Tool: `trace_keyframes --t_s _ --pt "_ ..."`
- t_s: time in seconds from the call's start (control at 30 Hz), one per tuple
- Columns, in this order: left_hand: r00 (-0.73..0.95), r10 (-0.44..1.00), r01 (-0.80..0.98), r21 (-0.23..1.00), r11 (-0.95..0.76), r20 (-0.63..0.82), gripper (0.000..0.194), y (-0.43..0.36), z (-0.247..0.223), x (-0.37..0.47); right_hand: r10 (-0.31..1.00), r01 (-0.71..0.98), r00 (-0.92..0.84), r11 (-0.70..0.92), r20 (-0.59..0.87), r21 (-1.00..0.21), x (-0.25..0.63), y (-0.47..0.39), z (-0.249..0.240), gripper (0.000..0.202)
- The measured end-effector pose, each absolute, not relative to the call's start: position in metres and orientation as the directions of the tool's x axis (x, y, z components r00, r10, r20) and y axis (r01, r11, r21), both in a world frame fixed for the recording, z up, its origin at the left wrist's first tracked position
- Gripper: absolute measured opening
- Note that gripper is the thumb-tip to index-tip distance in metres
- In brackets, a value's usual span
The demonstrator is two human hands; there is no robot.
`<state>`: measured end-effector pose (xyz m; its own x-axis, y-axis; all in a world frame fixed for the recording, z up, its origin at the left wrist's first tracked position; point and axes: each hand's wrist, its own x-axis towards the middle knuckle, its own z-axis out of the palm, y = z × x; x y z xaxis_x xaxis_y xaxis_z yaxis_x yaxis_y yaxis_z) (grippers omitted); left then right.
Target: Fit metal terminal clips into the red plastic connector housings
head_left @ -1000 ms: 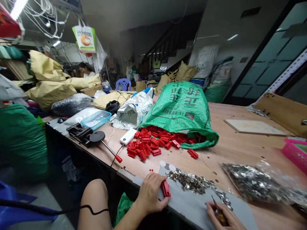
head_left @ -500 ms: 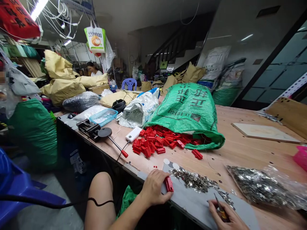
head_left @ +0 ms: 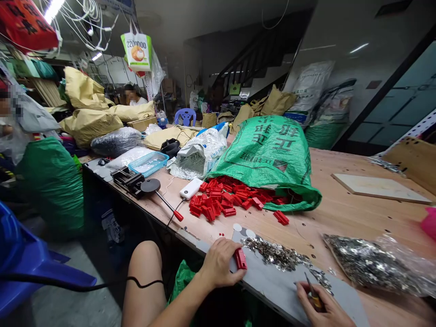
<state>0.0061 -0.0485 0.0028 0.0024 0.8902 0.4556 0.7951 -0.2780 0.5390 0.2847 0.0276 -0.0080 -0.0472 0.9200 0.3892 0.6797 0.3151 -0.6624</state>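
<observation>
My left hand [head_left: 221, 263] grips a red plastic block [head_left: 240, 258] at the front edge of a grey mat [head_left: 272, 281]. To the right, my right hand [head_left: 322, 304] is closed on a pointed tool [head_left: 315, 297] with a yellow and dark handle, its tip pointing up and away. Small silvery metal pieces [head_left: 286, 256] lie heaped on the mat just beyond both hands. Further back, many red blocks [head_left: 213, 200] spill from the mouth of a large green sack [head_left: 269, 150].
A clear bag of metal pieces [head_left: 368, 261] lies at right, a flat board [head_left: 378, 187] behind it. Left of the red blocks are a white power bank [head_left: 191, 188], a clamp-like device with a red-tipped lever [head_left: 150, 185] and a blue basket [head_left: 148, 163]. A person [head_left: 134, 97] sits far back.
The view has shifted slightly. My hands hold the same block and tool in nearly the same places.
</observation>
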Motion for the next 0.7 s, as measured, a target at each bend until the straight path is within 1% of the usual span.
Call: trace_keyframes --t_s 0.27,0.43,0.7 --pt "-0.006 0.878 0.794 0.536 -0.287 0.479 0.058 -0.048 0.008 0.006 0.894 0.679 -0.066 0.366 0.444 -0.637 0.283 0.028 -0.014 0.070" --pt "-0.011 0.881 0.785 0.550 -0.285 0.473 0.061 -0.047 0.007 0.006 0.892 0.672 -0.105 0.390 0.440 -0.630 0.286 0.030 -0.021 0.063" --pt "-0.008 0.883 0.787 0.548 -0.283 0.468 0.063 -0.046 0.007 0.006 0.889 0.665 -0.121 0.403 0.442 -0.629 0.290 0.030 -0.023 0.052"
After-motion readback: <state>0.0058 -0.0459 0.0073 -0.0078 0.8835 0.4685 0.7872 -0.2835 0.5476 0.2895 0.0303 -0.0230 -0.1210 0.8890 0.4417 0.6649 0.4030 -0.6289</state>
